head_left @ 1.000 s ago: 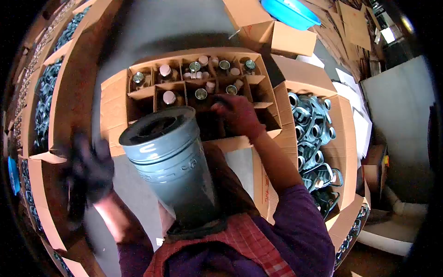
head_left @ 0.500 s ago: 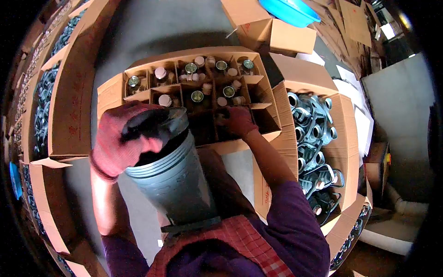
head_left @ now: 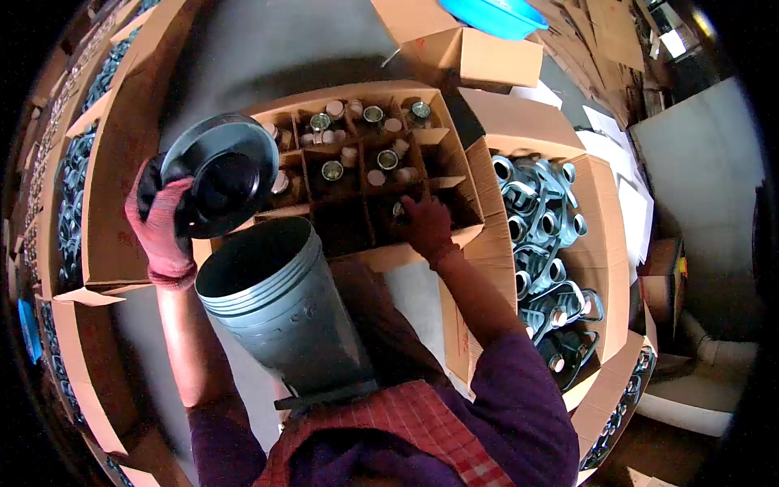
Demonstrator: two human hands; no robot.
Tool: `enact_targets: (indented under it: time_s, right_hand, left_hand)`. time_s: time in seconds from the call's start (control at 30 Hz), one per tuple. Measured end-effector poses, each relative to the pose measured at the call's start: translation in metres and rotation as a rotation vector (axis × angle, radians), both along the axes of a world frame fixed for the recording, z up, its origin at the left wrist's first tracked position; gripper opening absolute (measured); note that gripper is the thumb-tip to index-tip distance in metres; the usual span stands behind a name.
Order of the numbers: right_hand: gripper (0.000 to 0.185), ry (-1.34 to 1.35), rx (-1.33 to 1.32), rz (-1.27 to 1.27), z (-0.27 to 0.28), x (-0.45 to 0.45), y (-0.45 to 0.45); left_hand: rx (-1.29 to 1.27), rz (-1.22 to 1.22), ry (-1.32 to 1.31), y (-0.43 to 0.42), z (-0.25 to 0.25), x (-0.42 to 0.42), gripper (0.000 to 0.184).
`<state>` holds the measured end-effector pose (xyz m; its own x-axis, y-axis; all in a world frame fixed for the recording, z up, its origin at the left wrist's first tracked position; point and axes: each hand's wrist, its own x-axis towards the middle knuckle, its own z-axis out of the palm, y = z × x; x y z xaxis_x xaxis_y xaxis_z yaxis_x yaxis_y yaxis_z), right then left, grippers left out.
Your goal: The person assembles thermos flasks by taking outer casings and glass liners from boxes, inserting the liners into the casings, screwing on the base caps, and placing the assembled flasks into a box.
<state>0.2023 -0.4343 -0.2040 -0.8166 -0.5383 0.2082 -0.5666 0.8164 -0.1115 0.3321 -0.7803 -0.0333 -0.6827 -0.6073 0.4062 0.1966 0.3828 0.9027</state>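
My left hand (head_left: 165, 213), in a red and dark glove, grips the rim of a dark round bowl (head_left: 221, 170) tilted up over the carton's left corner. Below it, a grey-green bucket (head_left: 280, 316) leans against my apron with its mouth uncovered; its inside is dark. My right hand (head_left: 428, 223), also gloved in red, reaches into a front compartment of a divided carton (head_left: 381, 258). Its bent fingers close at the mouth of a glass bottle (head_left: 398, 210), mostly hidden in shadow. Other bottles (head_left: 332, 170) and pinkish stoppers (head_left: 376, 177) sit in the carton's compartments.
To the right, an open carton (head_left: 604, 243) holds several pale blue-green handled pieces (head_left: 545, 223). A blue basin (head_left: 495, 15) rests on a box (head_left: 499, 57) at the back. Long cartons (head_left: 122, 195) with similar pieces line the left side.
My left hand has moved left and lifted the dark bowl off the bucket, uncovering its mouth. My right hand stays at the same front part of the carton, where a bottle mouth now shows beside the fingers.
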Motion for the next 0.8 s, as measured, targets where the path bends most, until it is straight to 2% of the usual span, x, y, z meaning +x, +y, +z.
enact_targets:
  time_s: [0.07,0.1,0.13,0.17,0.23,0.27,0.3,0.33,0.4,0.43,0.47,0.5,0.53,0.57,0.63,0.67,0.7,0.73,0.8]
  right_hand:
    - [0.043,0.047,-0.046,0.022,-0.001,0.005,-0.005]
    - [0.041,-0.043,0.003,-0.001,-0.004,0.007,-0.008]
    - [0.040,-0.127,0.053,-0.022,-0.008,0.005,-0.012]
    - [0.038,-0.205,0.102,-0.041,-0.010,0.000,-0.016]
    - [0.032,-0.195,0.216,0.022,-0.015,0.001,-0.021]
    - [0.030,-0.191,0.272,0.058,-0.017,0.000,-0.024]
    - [0.031,-0.211,0.325,0.076,-0.017,-0.005,-0.028]
    - [0.032,-0.230,0.379,0.100,-0.017,-0.010,-0.032]
    - [0.036,-0.286,0.389,0.121,-0.012,-0.010,-0.041]
    - [0.039,-0.313,0.353,0.125,-0.001,-0.012,-0.042]
    - [0.042,-0.338,0.323,0.130,0.007,-0.012,-0.040]
    - [0.047,-0.319,0.260,0.141,0.007,-0.013,-0.038]
    - [0.052,-0.295,0.198,0.149,0.003,-0.012,-0.033]
    - [0.058,-0.272,0.137,0.156,0.004,-0.012,-0.028]
    - [0.069,0.046,-0.056,0.315,0.014,-0.015,-0.021]
    - [0.075,0.195,-0.154,0.391,0.025,-0.013,-0.023]
    - [0.075,0.064,-0.110,0.266,0.039,-0.012,-0.021]
    - [0.076,-0.074,-0.063,0.132,0.074,-0.005,-0.024]
    - [0.093,-0.165,-0.185,0.090,0.145,-0.005,-0.036]
  left_hand:
    - [-0.271,0.040,-0.028,-0.029,-0.032,-0.004,0.021]
    - [-0.437,0.054,0.004,-0.034,-0.039,-0.006,0.019]
    - [-0.402,0.045,-0.051,-0.031,-0.041,-0.006,0.016]
    - [-0.184,0.028,-0.012,-0.031,-0.045,-0.009,0.016]
    - [0.253,-0.003,0.061,-0.033,-0.062,-0.016,0.016]
    - [-0.027,-0.064,-0.041,-0.038,-0.072,-0.012,0.024]
    - [0.163,-0.050,0.009,-0.044,-0.085,-0.019,0.023]
    - [0.138,-0.012,-0.021,-0.039,-0.092,-0.023,0.021]
    - [0.369,-0.009,-0.026,-0.038,-0.111,-0.033,0.021]
    - [0.631,-0.037,0.016,-0.042,-0.128,-0.038,0.024]
    - [0.521,-0.033,0.090,-0.038,-0.142,-0.041,0.031]
    - [0.914,-0.054,0.118,-0.001,-0.107,-0.039,0.037]
    - [1.139,-0.068,0.023,0.006,-0.103,-0.044,0.035]
    - [1.175,-0.199,0.052,0.001,-0.127,-0.046,0.037]
    - [1.170,-0.240,0.098,0.002,-0.178,-0.054,0.035]
    - [1.179,-0.283,0.103,0.013,-0.177,-0.051,0.035]
    - [1.184,-0.341,0.105,0.020,-0.177,-0.045,0.035]
    - [1.195,-0.401,0.097,0.033,-0.165,-0.045,0.035]
    - [1.193,-0.523,0.087,0.061,-0.139,-0.048,0.034]
